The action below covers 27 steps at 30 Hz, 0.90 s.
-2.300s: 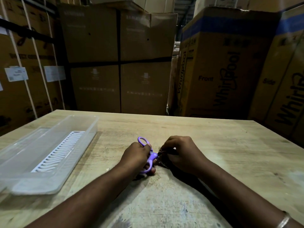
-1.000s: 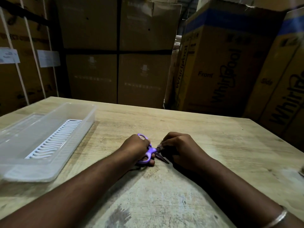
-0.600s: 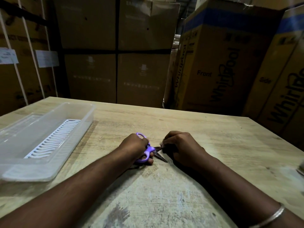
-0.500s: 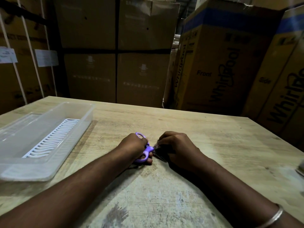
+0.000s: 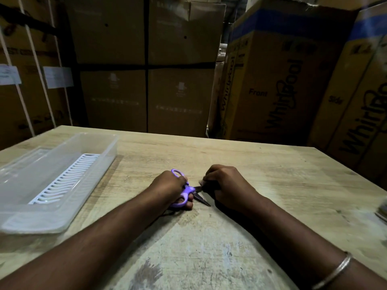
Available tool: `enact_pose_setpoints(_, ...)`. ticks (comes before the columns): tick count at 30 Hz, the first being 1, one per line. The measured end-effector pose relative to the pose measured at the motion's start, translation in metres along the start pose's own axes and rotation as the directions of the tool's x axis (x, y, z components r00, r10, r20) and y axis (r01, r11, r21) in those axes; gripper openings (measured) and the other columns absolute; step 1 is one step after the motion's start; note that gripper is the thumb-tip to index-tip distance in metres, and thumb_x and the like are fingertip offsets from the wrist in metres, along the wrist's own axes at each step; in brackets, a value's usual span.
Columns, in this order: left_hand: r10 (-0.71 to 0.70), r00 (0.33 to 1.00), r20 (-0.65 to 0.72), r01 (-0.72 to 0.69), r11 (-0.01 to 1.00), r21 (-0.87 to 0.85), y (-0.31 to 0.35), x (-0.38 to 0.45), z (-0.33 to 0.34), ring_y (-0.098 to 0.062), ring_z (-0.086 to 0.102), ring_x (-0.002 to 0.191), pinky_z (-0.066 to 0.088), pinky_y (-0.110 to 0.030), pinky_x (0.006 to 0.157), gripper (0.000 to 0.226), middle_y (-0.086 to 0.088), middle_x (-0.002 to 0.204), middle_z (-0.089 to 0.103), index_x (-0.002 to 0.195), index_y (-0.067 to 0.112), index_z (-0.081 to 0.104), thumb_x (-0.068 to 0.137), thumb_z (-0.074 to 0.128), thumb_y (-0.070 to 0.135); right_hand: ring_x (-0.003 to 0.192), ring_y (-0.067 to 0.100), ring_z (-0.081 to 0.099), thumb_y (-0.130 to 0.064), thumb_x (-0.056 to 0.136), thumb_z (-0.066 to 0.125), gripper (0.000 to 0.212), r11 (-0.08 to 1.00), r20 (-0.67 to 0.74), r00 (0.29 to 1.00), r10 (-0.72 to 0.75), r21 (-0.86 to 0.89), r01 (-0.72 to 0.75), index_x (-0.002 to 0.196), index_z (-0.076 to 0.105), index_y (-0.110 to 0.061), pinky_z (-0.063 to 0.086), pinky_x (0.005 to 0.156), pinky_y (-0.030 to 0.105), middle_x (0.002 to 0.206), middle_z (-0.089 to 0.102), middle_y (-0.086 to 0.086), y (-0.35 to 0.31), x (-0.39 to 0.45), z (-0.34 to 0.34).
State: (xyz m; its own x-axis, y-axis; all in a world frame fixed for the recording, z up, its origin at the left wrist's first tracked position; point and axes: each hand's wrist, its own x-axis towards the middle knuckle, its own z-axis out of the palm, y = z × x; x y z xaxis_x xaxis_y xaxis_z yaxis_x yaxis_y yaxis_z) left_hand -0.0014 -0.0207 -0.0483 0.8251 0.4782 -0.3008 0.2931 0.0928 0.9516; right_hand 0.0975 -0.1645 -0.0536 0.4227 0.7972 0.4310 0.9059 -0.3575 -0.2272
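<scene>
Glossy purple plastic scissors on a worn, matt wooden table

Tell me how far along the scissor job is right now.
Done: nothing visibly cut; the clear tray holds only its white insert. In hand: left hand grips the purple scissors, blades open; right hand pinches a small pale piece at them. Left: closing the cut.

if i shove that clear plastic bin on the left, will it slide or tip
The bin probably slides rather than tips: it is long, low and sits flat on the table. It looks light, thin clear plastic holding a white slotted insert. Its walls may flex a little if squeezed.
</scene>
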Motion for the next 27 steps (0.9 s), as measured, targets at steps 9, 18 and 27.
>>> enact_pose_setpoints(9,0.096,0.99,-0.103,-0.071,0.973,0.219,0.0,-0.001,-0.003,-0.028,0.068,0.048,0.037,-0.016,0.035,0.046,-0.018,0.065,0.074,0.083,0.005,0.065,0.103,0.037,0.035,0.082,0.018,0.066,-0.015,0.075,0.079,0.02,0.999,-0.07,0.997,0.041,0.011,-0.041,0.095,0.078,-0.015,0.055,0.071,0.033,0.092,0.07,0.001,0.004,-0.007,-0.004)
enact_pose_setpoints(18,0.218,0.972,-0.088,-0.148,0.858,0.492,0.005,-0.009,-0.005,-0.022,0.054,0.058,0.046,-0.031,0.053,0.018,-0.006,0.063,0.058,0.064,0.008,0.061,0.077,0.066,0.02,0.089,0.015,0.065,-0.016,0.084,0.073,0.021,0.997,-0.061,0.995,0.08,0.024,-0.078,0.104,0.076,-0.014,0.055,0.076,0.031,0.099,0.07,0.001,0.002,-0.011,-0.008)
enact_pose_setpoints(27,0.289,0.957,-0.028,-0.236,0.83,0.506,-0.001,-0.014,-0.005,-0.01,0.045,0.031,0.031,-0.014,0.033,0.034,0.002,0.033,0.048,0.045,0.006,0.063,0.076,0.07,0.014,0.08,0.012,0.065,-0.009,0.084,0.072,0.011,0.993,-0.173,0.981,0.092,0.092,-0.077,0.094,0.078,-0.009,0.054,0.07,0.025,0.089,0.069,0.003,0.002,-0.013,-0.012)
